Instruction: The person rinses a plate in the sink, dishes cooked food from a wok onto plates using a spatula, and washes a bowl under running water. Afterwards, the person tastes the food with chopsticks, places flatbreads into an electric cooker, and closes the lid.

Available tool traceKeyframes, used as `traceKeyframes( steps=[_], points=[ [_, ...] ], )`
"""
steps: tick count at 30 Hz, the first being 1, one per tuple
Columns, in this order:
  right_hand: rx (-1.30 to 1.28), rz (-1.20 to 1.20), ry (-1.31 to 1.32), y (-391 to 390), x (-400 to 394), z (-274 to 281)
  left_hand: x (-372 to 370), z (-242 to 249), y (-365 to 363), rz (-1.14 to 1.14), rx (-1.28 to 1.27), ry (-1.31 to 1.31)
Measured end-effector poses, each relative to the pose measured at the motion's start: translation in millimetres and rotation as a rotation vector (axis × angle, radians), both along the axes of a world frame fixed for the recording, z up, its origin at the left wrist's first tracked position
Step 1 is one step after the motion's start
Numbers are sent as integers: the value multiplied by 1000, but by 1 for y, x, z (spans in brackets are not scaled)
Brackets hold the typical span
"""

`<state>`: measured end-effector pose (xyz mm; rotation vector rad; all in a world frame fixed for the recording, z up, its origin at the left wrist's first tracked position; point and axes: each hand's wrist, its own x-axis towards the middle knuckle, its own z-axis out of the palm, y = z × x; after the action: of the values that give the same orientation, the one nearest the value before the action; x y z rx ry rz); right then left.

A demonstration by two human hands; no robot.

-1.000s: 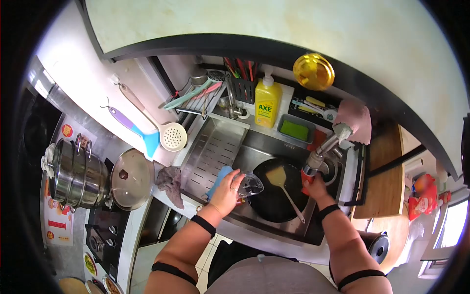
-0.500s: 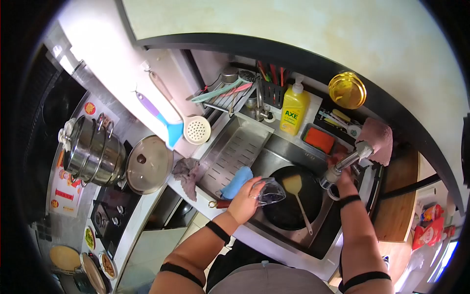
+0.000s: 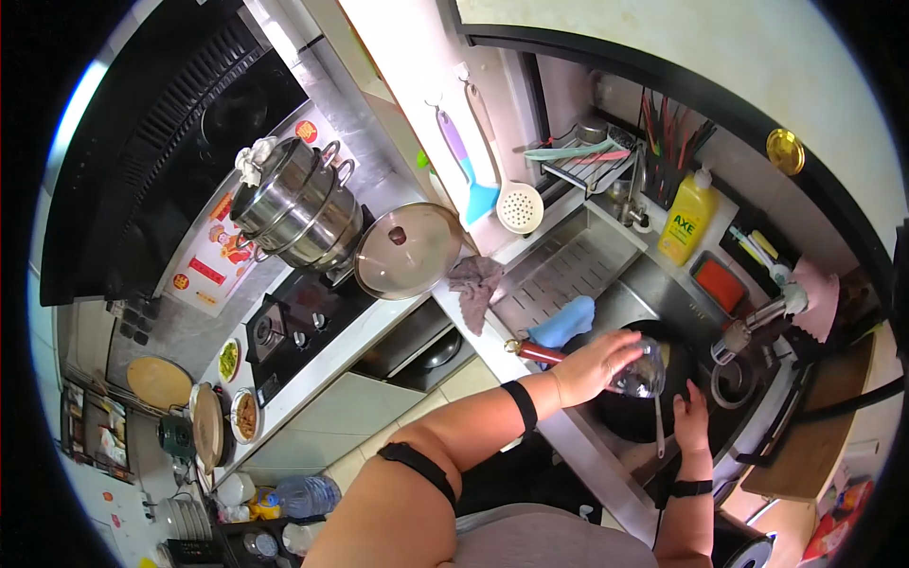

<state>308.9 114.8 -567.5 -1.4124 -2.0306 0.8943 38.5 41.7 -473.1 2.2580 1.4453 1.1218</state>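
My left hand (image 3: 597, 369) is closed on a clear glass bowl (image 3: 646, 372), held tilted above the sink. Beneath it a black wok (image 3: 630, 417) sits in the sink basin, its reddish-brown handle (image 3: 538, 351) pointing left over the edge. A spatula (image 3: 660, 431) lies in the wok, its head mostly hidden by the bowl. My right hand (image 3: 692, 417) is by the wok's right side, fingers stretched and apart, with nothing visible in them. Close to my left hand, a blue cloth (image 3: 565, 325) rests over the drainer's edge.
The faucet (image 3: 748, 331) reaches over the basin's right side. Behind stand a yellow detergent bottle (image 3: 688, 220) and a box with a red sponge (image 3: 720, 284). A slotted metal drainer (image 3: 559, 275) covers the sink's left part. Left are a glass lid (image 3: 412, 251) and a steamer pot (image 3: 298, 208).
My right hand has moved from behind the faucet to the wok's near right side. My left hand still holds the glass bowl over the wok. The view has swung left.
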Motion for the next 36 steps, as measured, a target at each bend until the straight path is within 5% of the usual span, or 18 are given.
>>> traceKeyframes(
  steps=[2, 3, 4, 6, 7, 8, 10, 12, 14, 18, 24, 30, 36],
  points=[
    [-271, 9, 92, -1, 1, 16, 3, -6, -7, 106, 51, -58],
    [-563, -148, 342, -11, -9, 43, 7, -13, -9, 279, -23, -239],
    [-563, -140, 339, -16, -10, 40, 10, -23, -11, 452, -92, -424],
    [85, -49, -543, -27, -3, 27, 9, -36, -18, 595, -179, -527],
    [387, -88, -621, -32, 0, 21, 8, -24, -24, 663, -461, -905],
    [400, -84, -619, -32, 0, 17, 3, -16, -29, 706, -746, -1283],
    [306, -54, -223, -40, -14, 32, -10, -9, -53, 670, -793, -1465],
    [214, -44, -144, -60, -44, 55, -26, -4, -86, 630, -805, -1421],
    [-320, 6, 260, -91, -88, 87, -49, -4, -124, 540, -858, -1421],
    [-566, 332, 375, -160, -172, 98, -98, 20, -223, 518, -807, -1552],
    [-619, 643, 116, -281, -318, 101, -181, 8, -402, 665, -678, -1731],
    [-972, 927, 70, -412, -443, 101, -233, -10, -565, 855, -454, -1880],
    [-933, 1071, -39, -500, -540, 97, -261, -1, -674, 909, -297, -1906]
  ],
)
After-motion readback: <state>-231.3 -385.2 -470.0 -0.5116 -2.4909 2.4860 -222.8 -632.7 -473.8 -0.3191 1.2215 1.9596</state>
